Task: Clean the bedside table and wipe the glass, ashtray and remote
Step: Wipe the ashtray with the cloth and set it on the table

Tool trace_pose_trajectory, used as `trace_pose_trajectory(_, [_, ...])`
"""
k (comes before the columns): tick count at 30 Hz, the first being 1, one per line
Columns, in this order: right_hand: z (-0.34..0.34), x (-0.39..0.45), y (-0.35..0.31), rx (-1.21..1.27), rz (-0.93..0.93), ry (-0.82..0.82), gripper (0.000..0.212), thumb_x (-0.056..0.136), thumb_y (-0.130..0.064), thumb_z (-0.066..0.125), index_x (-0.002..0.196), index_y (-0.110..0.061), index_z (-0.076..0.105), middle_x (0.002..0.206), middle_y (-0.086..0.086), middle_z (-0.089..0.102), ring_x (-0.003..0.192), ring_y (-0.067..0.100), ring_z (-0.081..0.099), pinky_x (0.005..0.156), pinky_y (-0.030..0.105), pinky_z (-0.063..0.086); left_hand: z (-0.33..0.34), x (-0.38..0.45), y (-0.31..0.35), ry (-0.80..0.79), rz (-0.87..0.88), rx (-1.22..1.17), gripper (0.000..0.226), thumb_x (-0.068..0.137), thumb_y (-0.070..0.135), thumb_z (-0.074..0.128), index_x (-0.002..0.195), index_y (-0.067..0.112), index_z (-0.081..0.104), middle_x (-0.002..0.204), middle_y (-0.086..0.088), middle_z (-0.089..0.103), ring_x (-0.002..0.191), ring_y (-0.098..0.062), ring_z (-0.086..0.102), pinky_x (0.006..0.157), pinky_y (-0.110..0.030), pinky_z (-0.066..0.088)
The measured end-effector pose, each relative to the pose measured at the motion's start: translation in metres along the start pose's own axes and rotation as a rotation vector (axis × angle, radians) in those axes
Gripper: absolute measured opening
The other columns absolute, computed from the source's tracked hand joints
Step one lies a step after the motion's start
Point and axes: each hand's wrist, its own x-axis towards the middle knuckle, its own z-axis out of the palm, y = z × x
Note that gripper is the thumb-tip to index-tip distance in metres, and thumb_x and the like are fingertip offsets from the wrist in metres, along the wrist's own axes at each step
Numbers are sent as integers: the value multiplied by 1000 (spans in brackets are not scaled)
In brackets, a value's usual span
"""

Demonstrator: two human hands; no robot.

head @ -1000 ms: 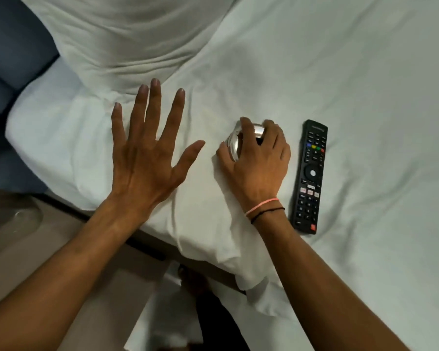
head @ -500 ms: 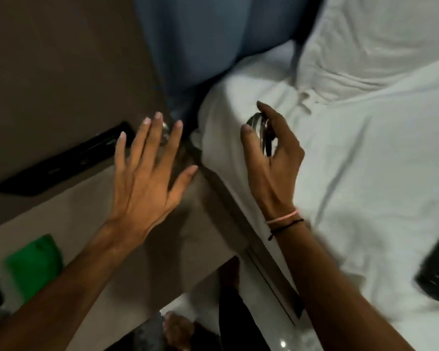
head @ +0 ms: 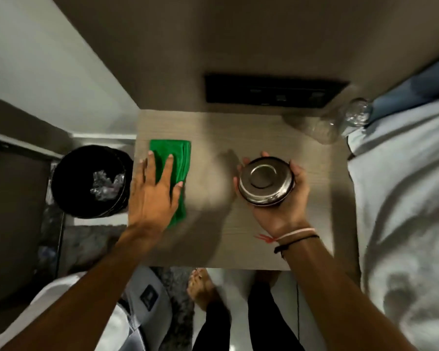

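Observation:
My right hand [head: 284, 209] holds a round metal ashtray [head: 266, 183] from below, above the middle of the wooden bedside table [head: 238, 133]. Its underside or lid faces up at me. My left hand [head: 153, 193] lies flat with fingers spread on a folded green cloth [head: 181, 158] at the table's left edge. A clear glass [head: 325, 127] lies blurred at the table's far right corner. The remote is out of view.
A black waste bin [head: 89, 181] with crumpled plastic stands on the floor left of the table. The bed with white sheets [head: 401, 198] borders the table's right side. A black switch panel [head: 274, 93] sits on the wall behind. My feet are below the table's front edge.
My view swung from the bed to the bedside table. My right hand lifted the ashtray off the bed and carried it over the table. My left hand came down onto the green cloth.

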Motion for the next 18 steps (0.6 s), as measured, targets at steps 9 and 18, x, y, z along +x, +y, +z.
trace_pose_trajectory(9, [-22,22,26,-24,100,34,53,91,-60,46,131,-26,49,144,12,48,136,32,45,117,49,32,8,15,9,61,-109,-166,53,92,8,55,143,21,49,150,-16,47,130,-41,44,101,-52,49])
trace_pose_trajectory(18, [-15,12,0,-132,91,33,57,92,-56,48,136,-20,53,142,13,46,133,29,43,122,46,21,-67,0,84,304,276,-710,61,89,-12,51,145,12,48,154,-10,44,141,-16,43,115,-6,22])
